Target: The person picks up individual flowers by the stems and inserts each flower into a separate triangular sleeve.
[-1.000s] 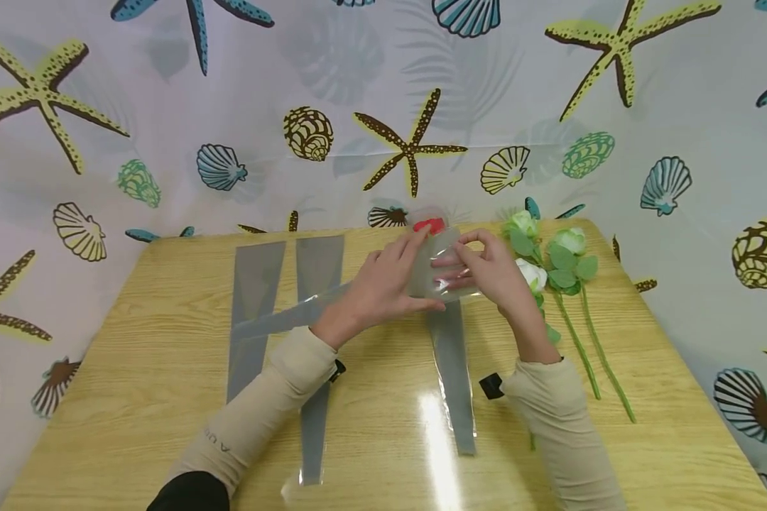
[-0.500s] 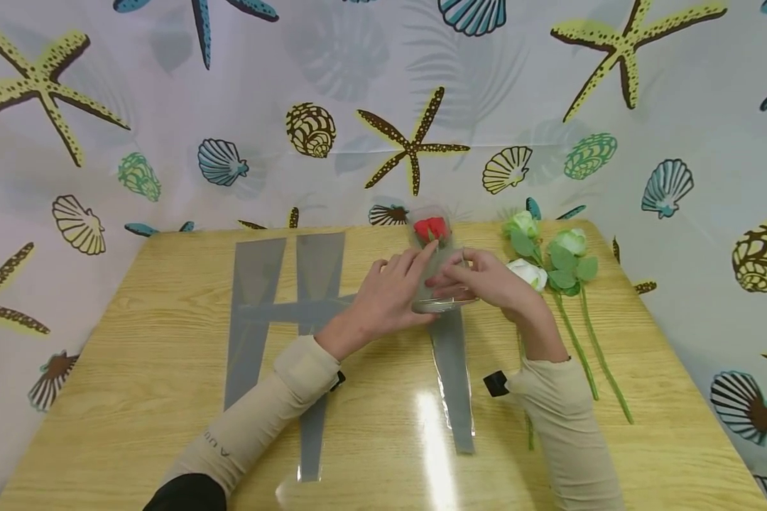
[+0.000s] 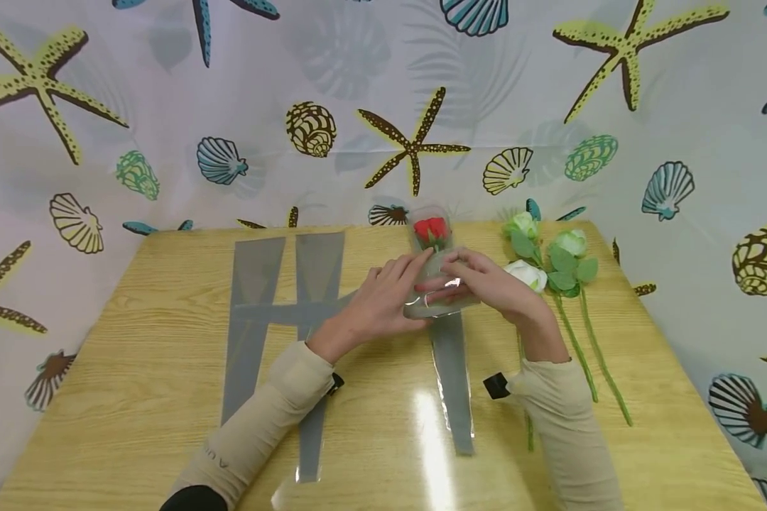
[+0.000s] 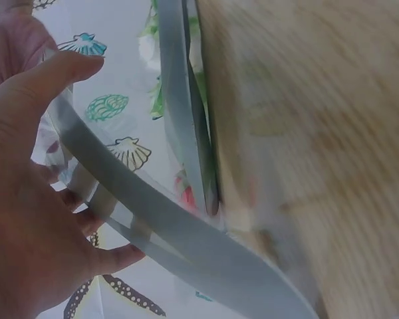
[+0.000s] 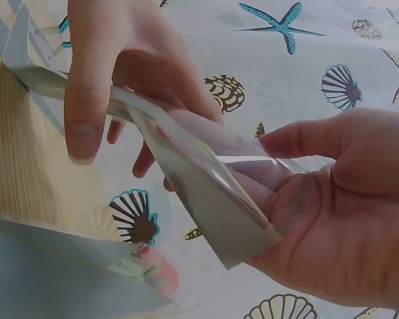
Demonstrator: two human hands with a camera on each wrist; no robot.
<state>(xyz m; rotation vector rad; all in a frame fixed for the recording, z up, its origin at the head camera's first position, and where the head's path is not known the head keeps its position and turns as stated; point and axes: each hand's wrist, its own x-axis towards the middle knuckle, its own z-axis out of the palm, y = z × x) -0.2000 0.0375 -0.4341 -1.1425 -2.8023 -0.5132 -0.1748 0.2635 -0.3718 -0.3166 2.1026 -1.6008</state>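
Had left hand and right hand mid-frame, fingers loosely straight against plastic sleeve, probably to spread it

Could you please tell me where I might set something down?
The wooden table is bare left of the leftmost grey wrapper and right of the rightmost stem; around the left hand, right hand and red rose it is crowded.

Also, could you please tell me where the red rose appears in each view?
Head: the red rose is slightly right of centre and a little above it.
Left wrist: the red rose is just below centre, only a small, blurred red part.
Right wrist: the red rose is in the lower left, pale and blurred.
Shared landmark: the shell-printed cloth.
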